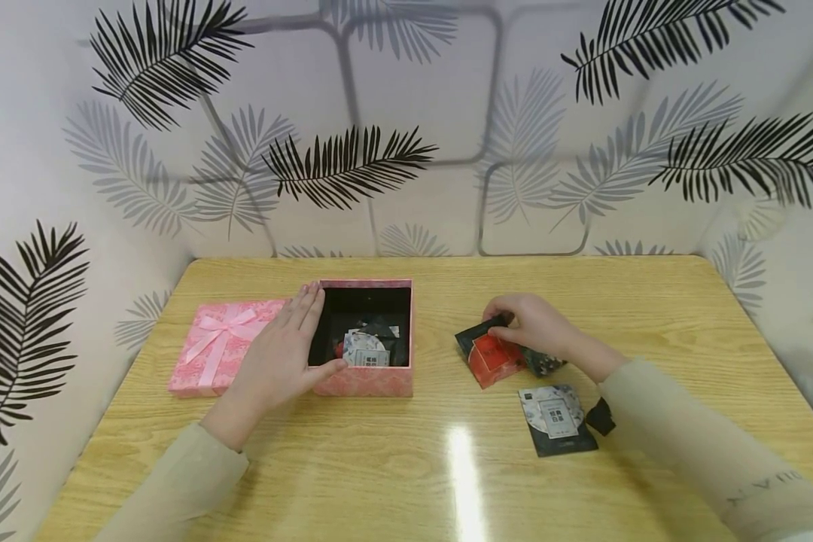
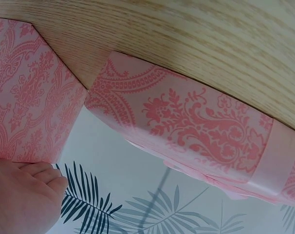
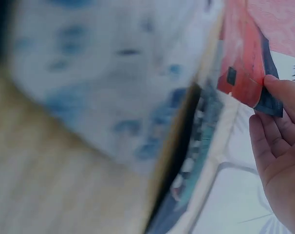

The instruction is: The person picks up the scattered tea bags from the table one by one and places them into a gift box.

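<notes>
My right hand [image 1: 531, 327] pinches a red-and-black sachet [image 1: 493, 358] by its dark upper edge, over the table right of the box. In the right wrist view the thumb lies on one face of that sachet [image 3: 242, 61], fingers behind it. My left hand [image 1: 281, 350] rests with straight fingers along the left side of an uncovered pink box [image 1: 362, 382]. In the left wrist view its fingertips touch the patterned box wall [image 2: 35, 97]. Inside the black-lined box lie several sachets, a white-and-blue sachet [image 1: 366, 351] on top.
A pink lid with a ribbon bow [image 1: 210, 339] lies left of the box, partly behind my left hand. A dark green patterned sachet [image 1: 542, 363] lies partly under my right hand. Nearer me are a white-and-black sachet [image 1: 555, 419] and a small black piece [image 1: 601, 417]. A leaf-patterned wall backs the wooden table [image 1: 379, 467].
</notes>
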Action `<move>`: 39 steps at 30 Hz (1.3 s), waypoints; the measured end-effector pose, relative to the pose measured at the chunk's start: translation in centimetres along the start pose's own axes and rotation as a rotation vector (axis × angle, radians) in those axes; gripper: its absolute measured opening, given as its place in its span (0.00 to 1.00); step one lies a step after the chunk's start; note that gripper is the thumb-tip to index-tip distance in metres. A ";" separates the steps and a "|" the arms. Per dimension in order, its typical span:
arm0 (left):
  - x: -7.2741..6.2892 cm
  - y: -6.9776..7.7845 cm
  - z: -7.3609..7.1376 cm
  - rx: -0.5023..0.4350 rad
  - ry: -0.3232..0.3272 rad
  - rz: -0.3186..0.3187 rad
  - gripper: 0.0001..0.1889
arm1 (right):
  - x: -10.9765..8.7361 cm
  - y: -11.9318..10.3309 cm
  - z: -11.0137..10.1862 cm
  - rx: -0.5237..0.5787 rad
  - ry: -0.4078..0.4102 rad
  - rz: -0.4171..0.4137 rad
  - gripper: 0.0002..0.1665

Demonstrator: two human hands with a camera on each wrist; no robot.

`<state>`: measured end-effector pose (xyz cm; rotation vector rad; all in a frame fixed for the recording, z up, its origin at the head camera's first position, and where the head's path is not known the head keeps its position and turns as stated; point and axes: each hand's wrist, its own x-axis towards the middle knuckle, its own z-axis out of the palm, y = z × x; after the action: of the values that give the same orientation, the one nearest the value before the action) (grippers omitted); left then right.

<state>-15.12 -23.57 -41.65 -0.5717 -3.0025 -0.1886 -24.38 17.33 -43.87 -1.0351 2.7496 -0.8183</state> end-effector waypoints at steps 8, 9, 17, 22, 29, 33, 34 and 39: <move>-0.1 0.1 0.0 0.002 0.003 0.003 0.58 | 1.4 -1.0 -1.8 0.009 0.054 -0.065 0.06; -0.1 0.1 0.0 0.002 0.004 0.002 0.58 | 1.7 -1.3 -2.1 0.008 0.060 -0.071 0.06; -0.1 0.1 0.0 0.006 -0.002 -0.001 0.58 | 3.9 -3.7 -4.8 0.026 0.108 -0.099 0.07; -0.1 0.1 0.0 0.009 -0.006 0.000 0.58 | 5.3 -5.1 -6.1 0.021 0.155 -0.131 0.07; 0.0 0.0 -0.1 0.018 -0.010 -0.002 0.59 | 7.1 -7.4 -7.2 0.017 0.188 -0.122 0.09; 0.0 0.0 -0.1 0.023 -0.006 0.007 0.58 | 8.0 -9.0 -7.3 0.026 0.205 -0.157 0.09; 0.0 0.0 -0.1 0.023 -0.004 0.008 0.58 | 8.2 -9.4 -7.3 0.027 0.214 -0.173 0.09; 0.1 0.0 -0.1 0.018 0.006 0.010 0.58 | 9.6 -10.9 -6.3 0.083 0.228 -0.227 0.09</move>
<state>-15.20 -23.58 -41.54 -0.5827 -2.9914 -0.1616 -27.01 7.26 -31.92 -1.3311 2.7831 -1.1373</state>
